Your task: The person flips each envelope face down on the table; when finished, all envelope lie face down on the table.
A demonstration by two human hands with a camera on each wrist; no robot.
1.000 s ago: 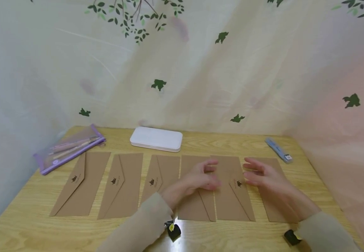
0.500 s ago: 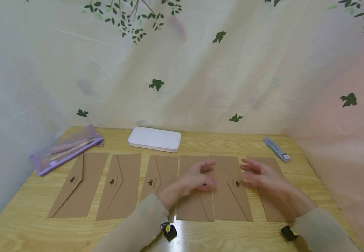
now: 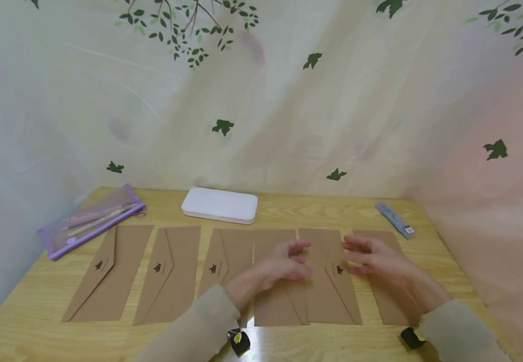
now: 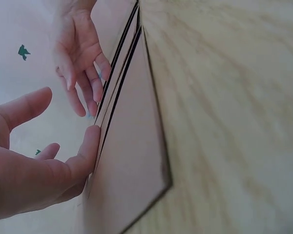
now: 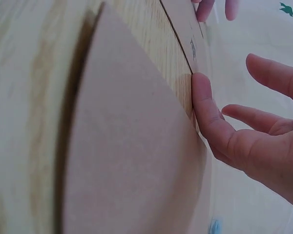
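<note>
Brown paper envelopes lie in a row, several with a pointed flap and a small dark crown print. My left hand [image 3: 284, 261] reaches over one envelope [image 3: 272, 306], fingers spread and slightly bent, its fingertips by the left edge of the neighbouring envelope [image 3: 318, 296]. At that neighbour's right edge are the fingertips of my right hand [image 3: 376, 259]. The right hand and forearm partly cover the rightmost envelope [image 3: 390, 301]. In the right wrist view, a finger [image 5: 202, 90] meets an envelope's edge. Neither hand grips anything.
Three more envelopes [image 3: 130, 276] continue the row to the left. Behind are a purple-edged clear pouch [image 3: 91, 216] with pens, a white flat case [image 3: 219, 203] and a slim blue box [image 3: 395, 219]. A printed cloth [image 3: 261, 125] encloses the wooden table [image 3: 325, 342].
The head view has tilted a little, so the whole scene sits slightly lower and further left. Both hands stay at nearly the same spots beside the same envelope.
</note>
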